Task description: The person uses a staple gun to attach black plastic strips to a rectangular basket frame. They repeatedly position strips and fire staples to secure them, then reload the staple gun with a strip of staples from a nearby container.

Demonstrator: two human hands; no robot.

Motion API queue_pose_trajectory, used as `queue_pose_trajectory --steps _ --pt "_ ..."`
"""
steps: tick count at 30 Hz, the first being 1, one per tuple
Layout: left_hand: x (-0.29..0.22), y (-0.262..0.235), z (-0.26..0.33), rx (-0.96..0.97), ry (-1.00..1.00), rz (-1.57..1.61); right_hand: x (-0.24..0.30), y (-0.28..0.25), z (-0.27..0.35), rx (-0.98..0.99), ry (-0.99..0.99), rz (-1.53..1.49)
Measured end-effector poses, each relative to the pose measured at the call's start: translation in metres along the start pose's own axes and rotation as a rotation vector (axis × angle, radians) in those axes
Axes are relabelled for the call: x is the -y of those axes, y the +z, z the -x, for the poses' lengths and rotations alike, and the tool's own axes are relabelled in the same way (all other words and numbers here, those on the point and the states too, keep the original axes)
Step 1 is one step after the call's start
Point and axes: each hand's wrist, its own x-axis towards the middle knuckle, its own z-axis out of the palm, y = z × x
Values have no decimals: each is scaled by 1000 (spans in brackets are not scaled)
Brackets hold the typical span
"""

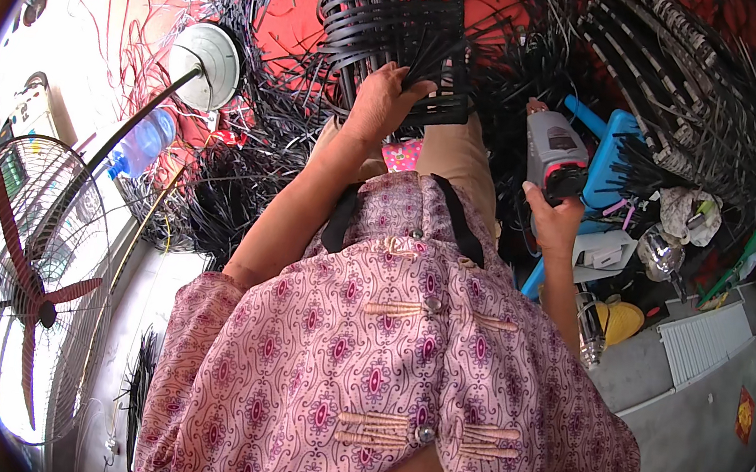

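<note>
A black woven frame [391,11], laced with flat black plastic strips, stands upright between my knees at the top middle. My left hand [382,109] is at its near edge, fingers closed around loose black strips [428,58]. To the right, my right hand [554,222] grips a grey cordless power tool [557,149] with a dark and red near end. The tool is apart from the frame, beside a blue plastic stool [618,143]. Its exact kind cannot be made out, and my right fingers are partly hidden behind it.
A standing fan [36,293] with a round base [205,67] is at left, near a large clear water bottle [146,140]. Black strips [223,189] are heaped over the red floor. A stack of woven pieces [680,84] lies at upper right, above a yellow object [617,322].
</note>
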Motion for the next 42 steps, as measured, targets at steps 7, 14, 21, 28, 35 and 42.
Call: queue_pose_trajectory --steps 7,14,21,28,35,42 --pt "12 14 6 -169 46 -68 13 11 -1 129 -61 24" --pt "15 20 3 -184 44 -120 16 29 -8 199 -149 69" --pt "13 19 3 -182 23 -145 33 41 -19 242 -203 163" --pt "14 21 3 -211 46 -116 36 45 -25 238 -243 190" --pt "10 16 3 -155 -8 -101 37 44 -28 255 -249 186" --pt "14 17 2 -163 -1 -88 47 43 -30 277 -226 200"
